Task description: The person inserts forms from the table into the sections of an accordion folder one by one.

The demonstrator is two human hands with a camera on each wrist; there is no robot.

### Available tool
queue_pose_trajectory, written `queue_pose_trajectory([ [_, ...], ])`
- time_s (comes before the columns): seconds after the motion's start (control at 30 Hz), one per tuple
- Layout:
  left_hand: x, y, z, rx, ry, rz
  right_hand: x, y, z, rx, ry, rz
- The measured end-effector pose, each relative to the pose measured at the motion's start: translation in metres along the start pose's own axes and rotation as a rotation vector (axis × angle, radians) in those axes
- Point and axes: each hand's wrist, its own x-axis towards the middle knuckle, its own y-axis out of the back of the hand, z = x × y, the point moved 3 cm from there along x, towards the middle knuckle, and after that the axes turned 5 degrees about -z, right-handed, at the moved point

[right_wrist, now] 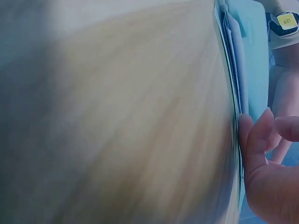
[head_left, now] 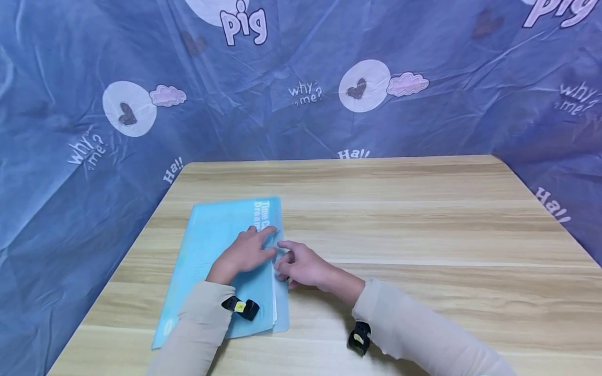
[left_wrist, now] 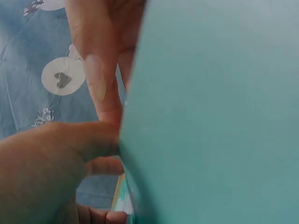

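A light blue plastic document folder (head_left: 211,235) with white lettering near its upper right corner lies on the left part of the table. My left hand (head_left: 246,250) rests on its cover by the right edge, index finger and thumb stretched toward that edge. Beside it, my right hand (head_left: 303,265) touches the folder's clear right margin with its fingers bent. In the right wrist view, the fingers of my right hand (right_wrist: 266,158) meet the folder's layered edge (right_wrist: 236,60), the thumb apart from them. The folder's cover (left_wrist: 210,112) fills much of the left wrist view.
White sheets (head_left: 275,297) show along the folder's right side. The wood-grain table (head_left: 423,224) extends to the right. A blue printed cloth (head_left: 263,120) hangs behind and at both sides. Each sleeve carries a black wrist camera (head_left: 359,338).
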Motion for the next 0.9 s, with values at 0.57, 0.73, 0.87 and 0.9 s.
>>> queue_pose_trajectory([
  [0.57,0.001,-0.008,0.017,0.154,0.085,0.042,-0.023,0.037,0.006,-0.034,-0.008,0.036],
  [0.73,0.001,-0.012,0.017,0.147,0.114,0.042,-0.036,0.057,0.009,-0.042,0.008,0.067],
  [0.87,-0.001,-0.015,0.016,0.13,0.117,0.042,-0.047,0.076,0.013,-0.08,0.026,0.095],
  [0.9,-0.001,-0.015,0.015,0.127,0.116,0.041,-0.049,0.082,0.014,-0.108,0.033,0.111],
])
